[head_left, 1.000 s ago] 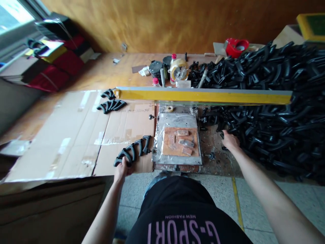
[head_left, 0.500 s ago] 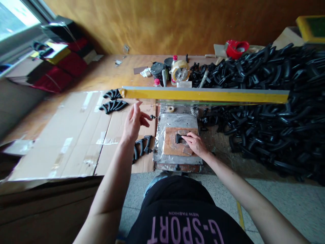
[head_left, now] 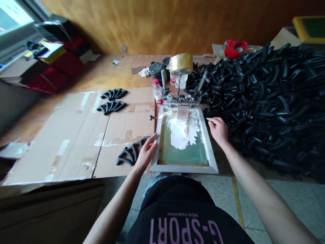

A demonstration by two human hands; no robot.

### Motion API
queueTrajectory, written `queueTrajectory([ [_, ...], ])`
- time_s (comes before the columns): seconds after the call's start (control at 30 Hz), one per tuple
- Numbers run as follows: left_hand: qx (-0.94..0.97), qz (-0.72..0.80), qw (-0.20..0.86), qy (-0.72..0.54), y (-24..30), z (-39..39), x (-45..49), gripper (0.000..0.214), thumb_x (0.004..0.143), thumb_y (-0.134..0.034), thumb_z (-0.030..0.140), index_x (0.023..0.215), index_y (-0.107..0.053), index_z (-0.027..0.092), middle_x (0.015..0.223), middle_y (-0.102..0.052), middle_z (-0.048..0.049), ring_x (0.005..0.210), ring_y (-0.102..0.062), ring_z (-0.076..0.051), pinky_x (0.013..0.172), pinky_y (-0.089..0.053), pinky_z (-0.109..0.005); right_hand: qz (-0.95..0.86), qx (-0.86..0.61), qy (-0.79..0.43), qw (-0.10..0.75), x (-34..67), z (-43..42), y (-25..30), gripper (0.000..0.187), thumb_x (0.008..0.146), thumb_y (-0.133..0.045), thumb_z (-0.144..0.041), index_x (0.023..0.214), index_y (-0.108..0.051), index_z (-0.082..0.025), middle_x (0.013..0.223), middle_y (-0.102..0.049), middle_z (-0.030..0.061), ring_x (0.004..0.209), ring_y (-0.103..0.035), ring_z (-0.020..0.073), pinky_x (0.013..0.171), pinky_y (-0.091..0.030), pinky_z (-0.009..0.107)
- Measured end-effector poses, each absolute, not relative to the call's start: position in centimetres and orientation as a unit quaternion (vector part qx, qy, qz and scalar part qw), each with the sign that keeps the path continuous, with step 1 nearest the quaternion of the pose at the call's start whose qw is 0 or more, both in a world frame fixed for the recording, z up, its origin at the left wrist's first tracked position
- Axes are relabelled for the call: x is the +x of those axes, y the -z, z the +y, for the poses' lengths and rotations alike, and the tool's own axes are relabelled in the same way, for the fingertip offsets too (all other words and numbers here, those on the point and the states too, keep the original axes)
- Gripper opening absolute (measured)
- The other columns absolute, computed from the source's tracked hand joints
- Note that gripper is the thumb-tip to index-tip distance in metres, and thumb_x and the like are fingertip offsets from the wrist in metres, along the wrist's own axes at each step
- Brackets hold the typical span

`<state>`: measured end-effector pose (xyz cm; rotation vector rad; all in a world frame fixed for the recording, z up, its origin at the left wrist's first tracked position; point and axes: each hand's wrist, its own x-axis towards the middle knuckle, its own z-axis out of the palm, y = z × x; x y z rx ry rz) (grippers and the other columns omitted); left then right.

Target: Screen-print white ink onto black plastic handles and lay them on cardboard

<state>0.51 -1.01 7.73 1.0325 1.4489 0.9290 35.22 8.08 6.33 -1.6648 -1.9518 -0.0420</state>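
A screen-printing frame with a pale metal border lies flat before me, hinged at its far end. White ink is spread over its green mesh. A squeegee blade rests in the ink near the hinge. My left hand is at the frame's left edge, fingers stretched out and thumb apart; whether it touches the border is unclear. To the right of the frame my right hand hovers with curled fingers, nothing visible in them. Curved black plastic handles lie beside my left hand.
A large heap of black handles covers the right side. Two rows of handles lie on the cardboard sheet. Behind the frame are a red-capped bottle, dark tubs and a tape roll.
The raised frame has come down flat, hiding the base plate and the handle on it. My left hand has moved down to its edge; my right hand has let go of the handle and moved right.
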Motion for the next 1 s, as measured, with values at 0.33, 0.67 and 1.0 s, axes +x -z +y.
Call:
queueTrajectory([
  [0.33, 0.467, 0.669, 0.494, -0.300, -0.8, -0.9, 0.6, 0.069, 0.086, -0.051, 0.057, 0.145, -0.041, 0.022, 0.099, -0.070, -0.0070, 0.091, -0.066, -0.022, 0.081, -0.051, -0.033, -0.862, -0.494, -0.079, 0.078, 24.1, 8.7, -8.0, 0.011, 0.088, -0.054, -0.016, 0.090, -0.065, -0.015, 0.089, -0.066, 0.0118, 0.088, -0.057, 0.0239, 0.078, -0.043, 0.034],
  [0.67, 0.449, 0.676, 0.502, -0.299, -1.4, -1.1, 0.7, 0.064, 0.087, -0.051, 0.054, 0.141, -0.046, 0.020, 0.104, -0.071, -0.0090, 0.096, -0.066, -0.024, 0.083, -0.051, -0.034, -0.937, -0.331, -0.082, 0.069, 27.5, 5.3, -9.1, 0.010, 0.082, -0.056, -0.011, 0.082, -0.063, -0.019, 0.081, -0.064, 0.0039, 0.080, -0.054, 0.0189, 0.067, -0.036, 0.029],
  [1.0, 0.433, 0.664, 0.526, -0.307, -2.1, -0.9, 0.6, 0.068, 0.085, -0.054, 0.054, 0.144, -0.041, 0.022, 0.095, -0.071, -0.0068, 0.084, -0.068, -0.022, 0.072, -0.052, -0.031, -0.920, -0.359, -0.100, 0.119, 26.6, 4.1, -8.8, 0.014, 0.088, -0.057, -0.019, 0.097, -0.067, -0.022, 0.087, -0.066, 0.0039, 0.083, -0.058, 0.0189, 0.070, -0.042, 0.028],
])
